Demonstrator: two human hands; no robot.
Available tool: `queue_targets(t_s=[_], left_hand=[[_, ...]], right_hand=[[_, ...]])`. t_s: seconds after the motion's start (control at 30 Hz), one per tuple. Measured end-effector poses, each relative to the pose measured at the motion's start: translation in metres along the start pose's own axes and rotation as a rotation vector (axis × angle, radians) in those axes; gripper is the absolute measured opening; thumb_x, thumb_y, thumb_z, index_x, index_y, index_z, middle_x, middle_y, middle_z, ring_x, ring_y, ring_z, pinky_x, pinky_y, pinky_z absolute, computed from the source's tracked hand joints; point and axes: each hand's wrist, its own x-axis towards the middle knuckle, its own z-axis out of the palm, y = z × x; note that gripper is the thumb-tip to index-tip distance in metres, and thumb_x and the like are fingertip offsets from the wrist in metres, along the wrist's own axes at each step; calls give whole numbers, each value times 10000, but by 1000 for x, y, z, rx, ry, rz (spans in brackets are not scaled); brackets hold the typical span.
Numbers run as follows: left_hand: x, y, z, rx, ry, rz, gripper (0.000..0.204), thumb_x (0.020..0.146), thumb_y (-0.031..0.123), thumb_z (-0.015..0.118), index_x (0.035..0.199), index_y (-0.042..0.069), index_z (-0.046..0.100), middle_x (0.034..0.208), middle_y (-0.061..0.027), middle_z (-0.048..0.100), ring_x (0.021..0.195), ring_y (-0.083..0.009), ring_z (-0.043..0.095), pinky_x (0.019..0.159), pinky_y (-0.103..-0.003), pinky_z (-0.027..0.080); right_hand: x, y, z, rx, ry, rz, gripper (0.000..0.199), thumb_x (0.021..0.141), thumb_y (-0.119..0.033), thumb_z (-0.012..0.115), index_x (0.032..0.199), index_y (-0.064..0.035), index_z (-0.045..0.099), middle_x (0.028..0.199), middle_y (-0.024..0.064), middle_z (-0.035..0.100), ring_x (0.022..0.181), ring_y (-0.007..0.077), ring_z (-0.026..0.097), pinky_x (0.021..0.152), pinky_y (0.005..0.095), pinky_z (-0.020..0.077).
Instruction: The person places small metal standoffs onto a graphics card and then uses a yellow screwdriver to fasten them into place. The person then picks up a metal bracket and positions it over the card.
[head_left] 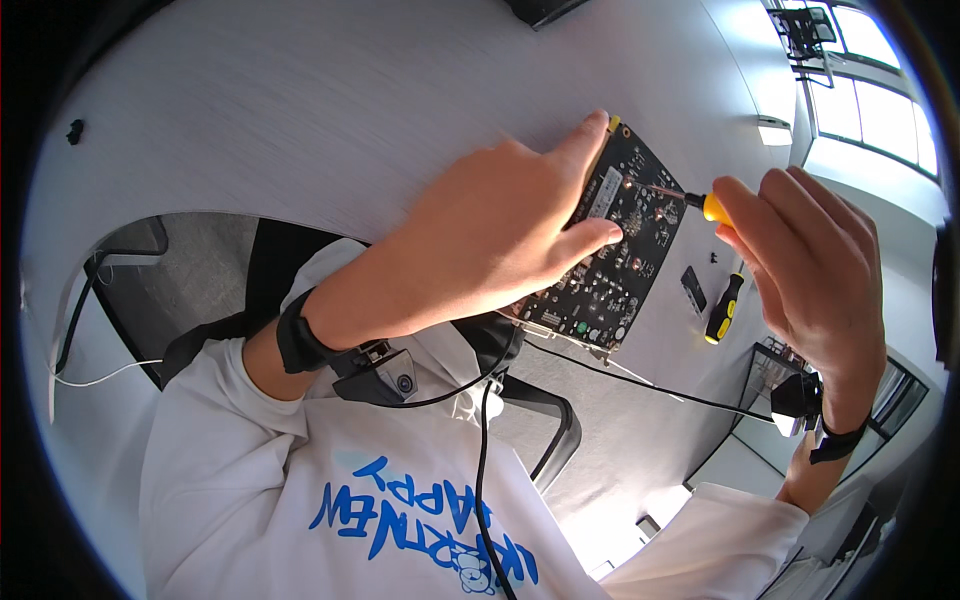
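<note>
A black circuit board (640, 215), which looks like a graphics card with a metal bracket along its near edge, lies tilted at the table's edge, its component side up. My left hand (500, 215) grips its left side, the thumb on the board's face and a finger reaching the far corner. In my right hand (810, 250) is a screwdriver (712, 207) with a yellow and black handle. Its thin shaft points left, and the tip meets the board near a screw spot beside a pale label (606, 192). What lies beneath the board is hidden.
Right of the board, a second yellow and black screwdriver (725, 308) lies by a small dark flat piece (693, 290) and tiny dark screws (714, 258). A small black part (75, 131) sits far left. A black cable (640, 380) runs below the board toward my right wrist.
</note>
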Motion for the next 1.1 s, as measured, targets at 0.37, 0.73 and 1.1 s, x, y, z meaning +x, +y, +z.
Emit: queue_targets(t_s=[0.37, 0.73, 1.1], left_hand=[[1, 2, -7, -51, -90, 10, 802, 968, 347, 715, 1529, -89, 343, 603, -189, 593, 554, -371, 622, 590, -474, 502], [1, 6, -10, -63, -112, -4, 805, 957, 305, 729, 1534, -90, 329, 567, -165, 578, 515, -372, 610, 548, -484, 495], [0, 6, -6, -66, -89, 8, 814, 966, 317, 723, 1548, -80, 316, 554, -157, 565, 511, -361, 603, 560, -484, 492]], right_hand=[[12, 8, 4, 55, 106, -54, 254, 743, -85, 843, 933, 5, 703, 693, 32, 520, 553, 139, 559, 434, 262, 429], [9, 7, 4, 183, 89, 117, 179, 817, -40, 818, 963, 4, 726, 695, 77, 644, 505, 146, 593, 436, 240, 424], [23, -36, -18, 327, -157, 642, 108, 962, -100, 710, 989, 5, 707, 851, 163, 746, 714, 270, 757, 648, 299, 611]])
